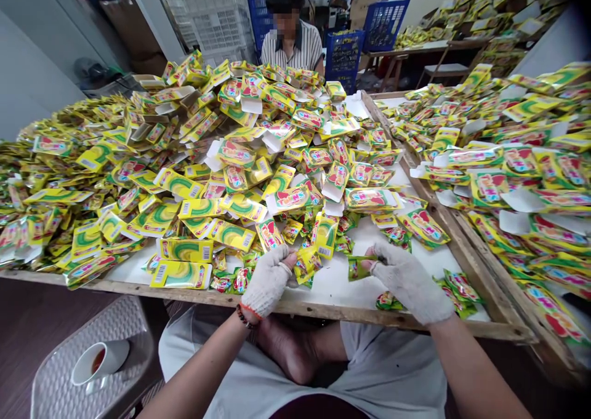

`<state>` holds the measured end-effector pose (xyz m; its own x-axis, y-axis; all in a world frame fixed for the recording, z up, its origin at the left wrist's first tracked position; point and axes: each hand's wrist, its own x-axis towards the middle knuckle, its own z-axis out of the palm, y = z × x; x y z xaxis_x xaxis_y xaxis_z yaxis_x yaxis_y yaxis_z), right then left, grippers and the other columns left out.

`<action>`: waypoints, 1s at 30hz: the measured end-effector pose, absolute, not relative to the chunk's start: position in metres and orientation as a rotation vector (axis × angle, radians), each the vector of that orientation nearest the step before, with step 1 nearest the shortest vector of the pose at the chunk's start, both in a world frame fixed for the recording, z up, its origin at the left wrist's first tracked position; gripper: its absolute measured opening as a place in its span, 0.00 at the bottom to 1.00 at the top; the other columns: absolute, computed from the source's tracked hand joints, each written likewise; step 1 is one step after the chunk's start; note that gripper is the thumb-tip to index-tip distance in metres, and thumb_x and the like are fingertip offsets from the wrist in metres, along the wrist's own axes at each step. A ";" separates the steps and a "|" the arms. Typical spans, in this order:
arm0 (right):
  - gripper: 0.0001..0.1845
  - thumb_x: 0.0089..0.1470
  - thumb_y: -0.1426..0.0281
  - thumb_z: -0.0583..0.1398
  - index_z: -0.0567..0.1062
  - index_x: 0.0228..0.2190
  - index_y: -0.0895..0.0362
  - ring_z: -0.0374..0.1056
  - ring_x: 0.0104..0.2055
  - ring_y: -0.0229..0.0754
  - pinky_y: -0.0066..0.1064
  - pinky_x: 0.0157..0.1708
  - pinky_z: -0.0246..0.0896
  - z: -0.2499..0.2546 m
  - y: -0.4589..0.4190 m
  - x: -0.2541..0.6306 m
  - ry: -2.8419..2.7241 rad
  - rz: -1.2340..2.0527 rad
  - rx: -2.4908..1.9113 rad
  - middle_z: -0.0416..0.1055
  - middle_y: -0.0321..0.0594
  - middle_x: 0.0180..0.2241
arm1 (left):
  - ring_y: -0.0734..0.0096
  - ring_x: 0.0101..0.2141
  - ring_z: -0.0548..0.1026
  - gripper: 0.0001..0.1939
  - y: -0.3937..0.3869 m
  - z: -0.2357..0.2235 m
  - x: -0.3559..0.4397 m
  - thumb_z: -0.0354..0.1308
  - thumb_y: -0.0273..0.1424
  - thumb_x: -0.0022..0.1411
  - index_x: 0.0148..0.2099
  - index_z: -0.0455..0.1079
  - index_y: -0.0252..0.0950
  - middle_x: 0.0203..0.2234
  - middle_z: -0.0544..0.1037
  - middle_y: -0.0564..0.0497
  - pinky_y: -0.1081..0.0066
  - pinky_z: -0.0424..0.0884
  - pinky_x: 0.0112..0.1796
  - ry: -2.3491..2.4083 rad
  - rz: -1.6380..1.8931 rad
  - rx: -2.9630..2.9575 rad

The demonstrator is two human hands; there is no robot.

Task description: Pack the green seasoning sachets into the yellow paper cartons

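My left hand (pixel 268 282), in a white knit glove with bare fingertips, pinches a small yellow packet (pixel 307 265) at the table's front edge. Opposite it, my right hand (pixel 413 283), gloved the same way, has a small green packet (pixel 357 267) between thumb and fingers. A yellow-green carton (pixel 325 234) lies just beyond the yellow packet. Near my left wrist rest several small green and red packets (pixel 241 280) and a flat yellow carton (pixel 181 274). More green packets (pixel 463 287) lie to the right of my right hand.
A large heap of yellow cartons (pixel 198 191) covers the table. A wooden divider (pixel 443 203) separates it from another carton pile (pixel 498 167) at right. Across sits a person (pixel 295 43). A white cup (pixel 101 362) with dark liquid stands on a stool (pixel 55 382) at lower left.
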<state>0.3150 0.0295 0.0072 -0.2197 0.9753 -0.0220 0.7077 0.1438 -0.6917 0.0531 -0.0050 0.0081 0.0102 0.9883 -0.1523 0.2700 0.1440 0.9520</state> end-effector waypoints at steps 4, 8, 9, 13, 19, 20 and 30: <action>0.07 0.50 0.64 0.59 0.71 0.29 0.54 0.65 0.31 0.41 0.29 0.31 0.60 0.019 0.012 0.281 -1.793 1.086 -1.464 0.71 0.35 0.28 | 0.74 0.28 0.68 0.17 -0.010 0.011 0.069 0.53 0.43 0.61 0.36 0.70 0.33 0.26 0.72 0.52 0.73 0.65 0.30 1.324 0.875 1.350; 0.07 0.50 0.65 0.59 0.72 0.31 0.55 0.66 0.31 0.41 0.31 0.32 0.63 0.011 0.006 0.258 -1.794 1.095 -1.424 0.72 0.36 0.29 | 0.72 0.29 0.69 0.17 -0.017 0.013 0.076 0.59 0.43 0.57 0.39 0.70 0.33 0.28 0.73 0.52 0.73 0.66 0.32 1.222 0.854 1.401; 0.09 0.50 0.65 0.59 0.72 0.34 0.56 0.67 0.33 0.42 0.32 0.34 0.64 0.009 0.005 0.258 -1.792 1.058 -1.433 0.72 0.38 0.30 | 0.72 0.29 0.69 0.17 -0.018 0.013 0.077 0.59 0.43 0.57 0.39 0.70 0.33 0.28 0.73 0.52 0.73 0.66 0.32 1.217 0.853 1.418; 0.20 0.52 0.64 0.59 0.70 0.47 0.56 0.70 0.43 0.45 0.35 0.43 0.65 0.001 0.000 0.267 -1.793 1.206 -1.288 0.73 0.43 0.43 | 0.73 0.28 0.68 0.15 -0.017 0.017 0.081 0.56 0.42 0.60 0.36 0.69 0.33 0.26 0.71 0.53 0.74 0.64 0.31 1.228 0.840 1.533; 0.19 0.54 0.61 0.58 0.71 0.45 0.57 0.72 0.32 0.43 0.32 0.32 0.66 -0.006 -0.002 0.292 -1.566 1.259 -1.472 0.77 0.41 0.34 | 0.69 0.30 0.72 0.17 0.022 0.018 0.089 0.55 0.44 0.59 0.43 0.65 0.38 0.31 0.74 0.51 0.72 0.63 0.31 1.648 0.767 1.780; 0.19 0.54 0.61 0.58 0.70 0.45 0.57 0.71 0.29 0.42 0.32 0.29 0.65 -0.007 -0.002 0.294 -1.531 1.242 -1.505 0.77 0.40 0.32 | 0.67 0.31 0.73 0.18 0.030 0.016 0.091 0.57 0.44 0.57 0.46 0.64 0.39 0.31 0.75 0.51 0.71 0.64 0.32 1.734 0.704 1.819; 0.18 0.53 0.53 0.58 0.68 0.33 0.55 0.62 0.19 0.34 0.26 0.18 0.58 -0.001 -0.007 0.304 -1.040 1.355 -1.419 0.71 0.35 0.27 | 0.52 0.44 0.69 0.11 0.001 0.033 0.070 0.53 0.29 0.59 0.45 0.68 0.39 0.44 0.72 0.43 0.53 0.63 0.44 1.797 0.192 2.691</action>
<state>0.3036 -0.0069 -0.0009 0.0504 0.9661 -0.2532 -0.0056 -0.2532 -0.9674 0.0703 0.0007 0.0332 0.3795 0.9124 0.1535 0.9242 -0.3816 -0.0171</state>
